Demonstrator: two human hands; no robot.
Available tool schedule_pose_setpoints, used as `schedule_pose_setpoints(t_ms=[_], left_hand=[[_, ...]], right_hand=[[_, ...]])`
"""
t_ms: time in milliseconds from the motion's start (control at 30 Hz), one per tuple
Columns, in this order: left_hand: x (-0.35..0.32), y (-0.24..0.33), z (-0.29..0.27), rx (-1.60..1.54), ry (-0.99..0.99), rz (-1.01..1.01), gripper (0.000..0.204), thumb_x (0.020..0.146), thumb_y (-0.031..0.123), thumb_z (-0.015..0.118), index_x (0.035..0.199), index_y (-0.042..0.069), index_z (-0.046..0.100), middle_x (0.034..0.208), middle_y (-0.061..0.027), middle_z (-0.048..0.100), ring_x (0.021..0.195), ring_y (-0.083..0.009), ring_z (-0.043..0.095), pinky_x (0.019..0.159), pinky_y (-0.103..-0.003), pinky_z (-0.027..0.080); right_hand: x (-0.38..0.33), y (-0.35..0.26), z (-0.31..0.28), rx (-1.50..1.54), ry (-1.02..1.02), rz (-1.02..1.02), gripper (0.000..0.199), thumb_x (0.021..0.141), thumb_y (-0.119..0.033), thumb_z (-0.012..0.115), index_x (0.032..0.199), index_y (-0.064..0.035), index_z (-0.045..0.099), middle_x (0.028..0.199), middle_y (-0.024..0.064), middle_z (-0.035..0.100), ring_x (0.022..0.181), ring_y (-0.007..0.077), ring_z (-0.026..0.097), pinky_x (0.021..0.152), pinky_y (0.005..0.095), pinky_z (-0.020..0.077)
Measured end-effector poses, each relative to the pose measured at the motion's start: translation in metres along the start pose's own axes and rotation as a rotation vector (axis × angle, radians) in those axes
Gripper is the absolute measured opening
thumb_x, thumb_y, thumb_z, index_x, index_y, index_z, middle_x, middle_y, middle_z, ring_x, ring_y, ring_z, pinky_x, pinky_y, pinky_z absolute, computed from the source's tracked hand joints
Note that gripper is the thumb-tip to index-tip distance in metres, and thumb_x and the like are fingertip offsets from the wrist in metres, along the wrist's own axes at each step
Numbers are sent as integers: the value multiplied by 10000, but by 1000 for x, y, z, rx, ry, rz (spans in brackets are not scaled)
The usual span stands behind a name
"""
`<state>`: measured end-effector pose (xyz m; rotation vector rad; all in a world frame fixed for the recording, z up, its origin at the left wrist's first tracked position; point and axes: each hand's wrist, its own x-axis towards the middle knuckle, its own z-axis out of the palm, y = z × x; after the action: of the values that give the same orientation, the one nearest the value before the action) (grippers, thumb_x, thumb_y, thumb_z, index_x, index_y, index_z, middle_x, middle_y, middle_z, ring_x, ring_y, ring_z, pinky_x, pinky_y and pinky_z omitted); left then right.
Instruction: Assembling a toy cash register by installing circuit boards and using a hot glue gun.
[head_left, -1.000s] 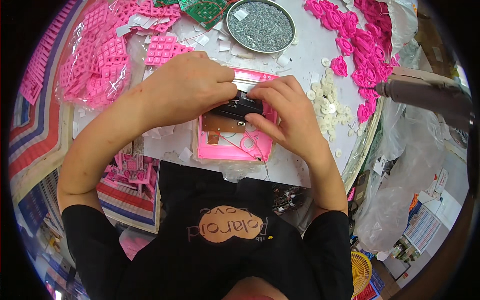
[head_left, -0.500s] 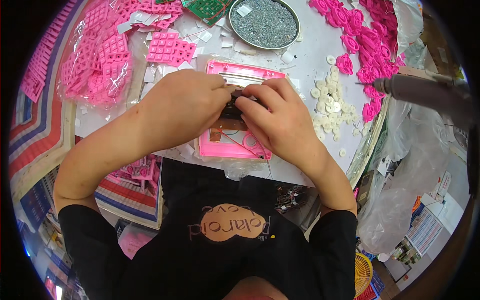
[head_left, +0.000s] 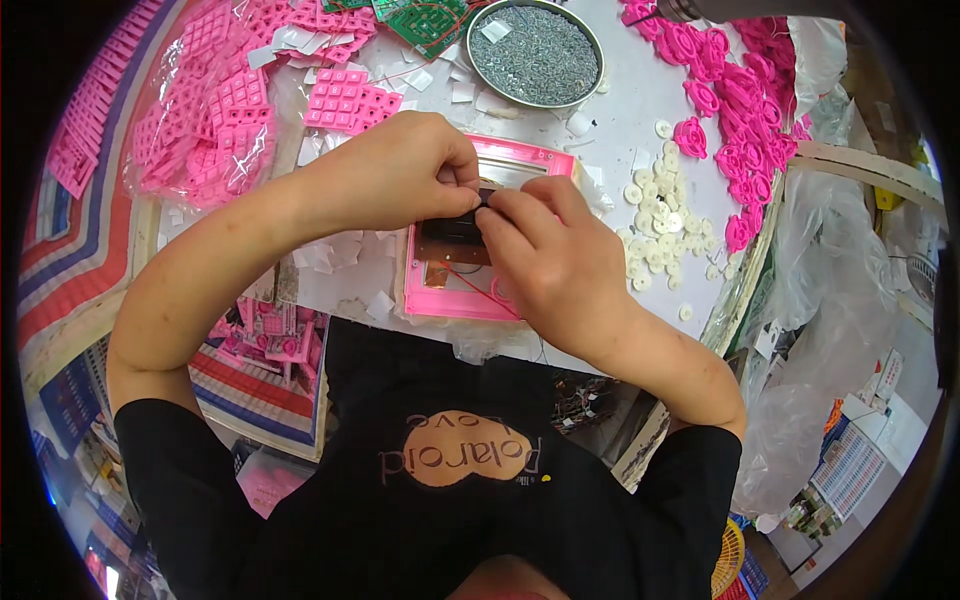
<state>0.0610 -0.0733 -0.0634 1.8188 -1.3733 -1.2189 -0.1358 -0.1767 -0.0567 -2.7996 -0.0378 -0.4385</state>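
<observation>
A pink plastic casing (head_left: 455,305) lies in front of me on the table, with a brown panel and thin red wires inside it. My left hand (head_left: 415,172) reaches over its far left side, thumb and index finger pinched at the edge of a flat black part (head_left: 455,229). From the right, my right hand (head_left: 560,262) meets it, its fingertips closed at the same edge and almost touching the left ones. The hands cover much of the casing's middle, and the exact grip is partly hidden.
A round tin of small metal screws (head_left: 535,55) stands beyond the casing, beside green circuit boards (head_left: 425,25). Pink keypads (head_left: 340,100) and a bag of them (head_left: 205,130) lie left. White round pieces (head_left: 660,215) and pink ring-shaped parts (head_left: 705,95) are on the right.
My left hand has shifted slightly up and its fingers have come closer to the right fingertips. More of the black part shows. The grey hanging tool at right has swung up toward the top edge.
</observation>
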Motion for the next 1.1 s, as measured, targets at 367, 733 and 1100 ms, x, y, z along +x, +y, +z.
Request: schedule_pose_setpoints(t_ms=[367, 733, 1100], left_hand=[[11, 9, -4, -22, -96, -127, 153, 807, 129, 710, 837, -21, 693, 662, -34, 629, 599, -91, 562, 549, -274, 456], [12, 9, -1, 14, -73, -17, 134, 792, 111, 701, 799, -20, 672, 642, -55, 619, 591, -107, 570, 558, -282, 463], [73, 14, -44, 520, 318, 239, 149, 841, 174, 639, 799, 40, 687, 726, -134, 651, 693, -281, 642, 648, -440, 480]], right_hand=[[4, 0, -9, -15, -60, 59, 236, 706, -91, 679, 927, -9, 690, 950, 76, 620, 957, 272, 566, 745, 350, 525], [2, 1, -11, -127, -107, -74, 220, 718, -137, 636, 877, 10, 675, 860, 94, 567, 880, 250, 542, 784, 375, 464], [-14, 20, -108, -10, 603, -187, 311, 876, -216, 648, 1135, -44, 638, 1001, 125, 653, 941, 304, 613, 801, 437, 523]])
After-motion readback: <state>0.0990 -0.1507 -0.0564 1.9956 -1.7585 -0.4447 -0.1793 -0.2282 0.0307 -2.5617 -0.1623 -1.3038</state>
